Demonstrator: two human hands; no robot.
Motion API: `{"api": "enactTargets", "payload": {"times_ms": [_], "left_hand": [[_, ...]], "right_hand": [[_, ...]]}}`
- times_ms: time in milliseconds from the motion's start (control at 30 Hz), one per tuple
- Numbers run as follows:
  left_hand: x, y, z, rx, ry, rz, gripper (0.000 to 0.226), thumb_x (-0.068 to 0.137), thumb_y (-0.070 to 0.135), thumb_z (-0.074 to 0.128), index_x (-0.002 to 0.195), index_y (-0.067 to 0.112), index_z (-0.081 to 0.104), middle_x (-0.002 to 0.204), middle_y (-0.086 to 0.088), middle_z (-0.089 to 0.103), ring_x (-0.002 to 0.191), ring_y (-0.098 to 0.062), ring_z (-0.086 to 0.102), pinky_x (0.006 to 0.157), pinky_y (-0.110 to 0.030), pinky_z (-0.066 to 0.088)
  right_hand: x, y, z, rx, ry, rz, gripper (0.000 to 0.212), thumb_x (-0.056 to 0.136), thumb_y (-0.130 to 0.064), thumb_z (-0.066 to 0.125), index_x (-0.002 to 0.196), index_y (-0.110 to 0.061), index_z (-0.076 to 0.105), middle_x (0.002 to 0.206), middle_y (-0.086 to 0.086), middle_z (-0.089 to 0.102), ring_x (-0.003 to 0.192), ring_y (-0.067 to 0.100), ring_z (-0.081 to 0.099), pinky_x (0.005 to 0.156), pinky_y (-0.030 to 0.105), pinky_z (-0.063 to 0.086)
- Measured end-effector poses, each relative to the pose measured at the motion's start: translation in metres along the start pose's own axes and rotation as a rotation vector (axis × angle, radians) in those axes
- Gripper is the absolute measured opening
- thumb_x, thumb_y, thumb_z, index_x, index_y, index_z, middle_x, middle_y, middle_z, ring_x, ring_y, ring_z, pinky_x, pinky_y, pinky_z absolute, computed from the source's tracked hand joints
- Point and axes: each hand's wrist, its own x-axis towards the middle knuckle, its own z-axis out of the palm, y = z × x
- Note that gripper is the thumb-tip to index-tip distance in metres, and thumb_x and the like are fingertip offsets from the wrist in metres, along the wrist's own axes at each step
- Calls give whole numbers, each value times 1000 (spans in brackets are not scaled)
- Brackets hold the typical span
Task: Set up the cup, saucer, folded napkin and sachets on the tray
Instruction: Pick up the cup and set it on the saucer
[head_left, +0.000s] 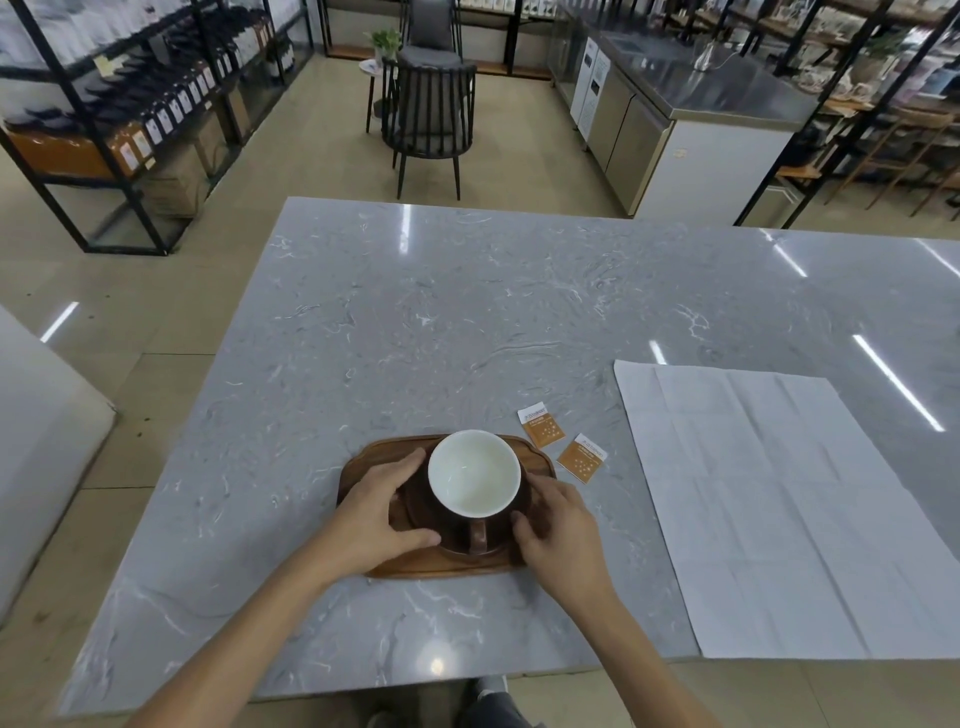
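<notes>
A brown cup (474, 475) with a white inside stands on a dark saucer (415, 512), its handle turned toward me. The saucer rests on a wooden tray (374, 457) on the marble table. My left hand (376, 506) grips the saucer's left rim and my right hand (558, 525) grips its right rim. Two orange sachets (540, 425) (582, 458) lie on the table just right of the tray. A large white napkin (789, 509) lies spread flat, unfolded, at the right.
The grey marble table (415, 322) stretches far beyond the tray. A dark chair (428, 109) stands past the far edge. Shelving racks line the left, and a steel counter (691, 88) stands at the back right.
</notes>
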Motion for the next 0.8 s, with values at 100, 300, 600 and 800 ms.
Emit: {"api": "enactTargets", "payload": {"times_ms": [100, 300, 600, 800], "left_hand": [[1, 7, -1, -35, 66, 27, 106, 68, 38, 90, 155, 31, 29, 146, 19, 35, 137, -7, 39, 110, -22, 38], [1, 14, 10, -84, 126, 46, 98, 66, 40, 91, 150, 33, 41, 150, 16, 48, 140, -3, 41, 119, -36, 36], [-1, 16, 13, -82, 173, 13, 96, 63, 39, 93, 147, 30, 47, 149, 12, 51, 138, -2, 42, 116, -24, 32], [-3, 20, 12, -37, 158, 8, 97, 66, 39, 92, 149, 28, 44, 150, 7, 49, 140, -9, 42, 118, -35, 37]], "right_hand": [[6, -5, -10, 57, -34, -144, 69, 80, -25, 70, 143, -40, 44, 127, -38, 46, 111, -10, 45, 94, 6, 37], [14, -6, -6, 111, -191, -144, 85, 80, -18, 61, 145, -60, 25, 121, -10, 64, 102, 2, 63, 83, 5, 49], [15, 1, 1, 161, -159, -145, 92, 80, -15, 59, 138, -73, 17, 116, -16, 60, 98, -7, 61, 82, 0, 46], [14, 3, 0, 162, -189, -108, 89, 84, -7, 62, 149, -54, 23, 122, -3, 65, 97, 8, 68, 81, 5, 51]]}}
